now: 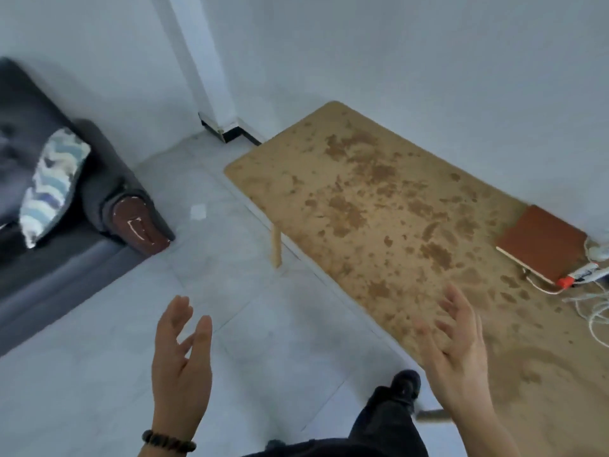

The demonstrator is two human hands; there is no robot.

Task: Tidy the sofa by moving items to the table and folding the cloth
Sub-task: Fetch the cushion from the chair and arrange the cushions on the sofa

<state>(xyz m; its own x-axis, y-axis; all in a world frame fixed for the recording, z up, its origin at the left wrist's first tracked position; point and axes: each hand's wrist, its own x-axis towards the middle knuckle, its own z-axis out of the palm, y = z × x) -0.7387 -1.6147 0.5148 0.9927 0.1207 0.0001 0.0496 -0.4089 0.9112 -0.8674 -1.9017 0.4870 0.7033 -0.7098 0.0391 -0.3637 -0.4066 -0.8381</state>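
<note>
A dark grey sofa [66, 258] stands at the left, with a zigzag-patterned cushion [52, 186] leaning against its arm. The stained wooden table [379, 209] runs along the wall at the right. On its far right end lie a brown notebook [540, 242], a red-capped marker [580, 275] and white cables [593, 311]. My left hand [181, 367] hovers over the floor, fingers straight, holding nothing. My right hand [458, 347] is raised above the table's near edge, fingers spread, also empty. No cloth is in view.
Pale tiled floor [204, 291] lies between sofa and table. A wall column [197, 61] stands in the corner behind. My dark trouser leg and shoe [398, 390] sit beside the table leg at the bottom.
</note>
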